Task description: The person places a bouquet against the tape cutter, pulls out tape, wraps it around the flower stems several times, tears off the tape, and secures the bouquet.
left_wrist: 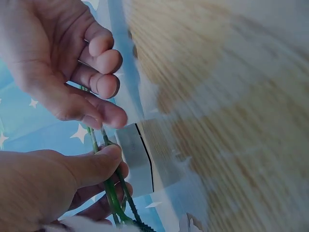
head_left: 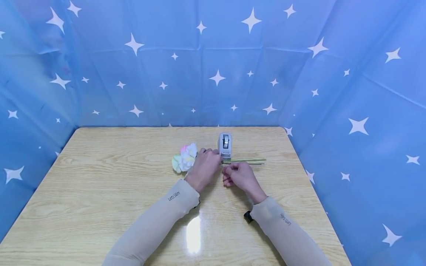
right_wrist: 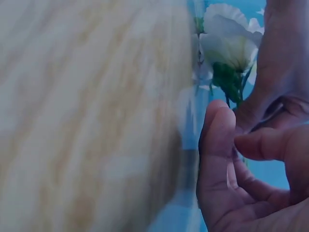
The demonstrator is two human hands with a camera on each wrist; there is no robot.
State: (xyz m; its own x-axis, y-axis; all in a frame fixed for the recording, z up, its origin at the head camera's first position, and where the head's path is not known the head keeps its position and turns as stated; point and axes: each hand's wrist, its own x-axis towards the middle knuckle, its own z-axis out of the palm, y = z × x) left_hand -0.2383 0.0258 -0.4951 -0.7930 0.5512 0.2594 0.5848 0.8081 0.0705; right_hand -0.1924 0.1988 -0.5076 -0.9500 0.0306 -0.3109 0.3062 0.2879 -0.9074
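Note:
A small bunch of artificial flowers [head_left: 184, 159] with white, pink and pale green heads lies on the wooden table [head_left: 100, 177], its thin green stems [head_left: 249, 161] running right. My left hand [head_left: 216, 159] grips the stems just behind the heads; in the left wrist view my thumb presses them [left_wrist: 112, 191]. My right hand [head_left: 227, 170] sits right beside it with fingers curled. In the right wrist view its thumb and forefinger [right_wrist: 236, 140] pinch what looks like a small strip of clear tape, below a white bloom [right_wrist: 227, 43].
A grey tape dispenser [head_left: 225, 145] stands just behind my hands, touching or nearly touching the stems. A blue star-patterned cloth [head_left: 216, 55] walls the table at the back and both sides. A small black object [head_left: 247, 216] sits under my right forearm.

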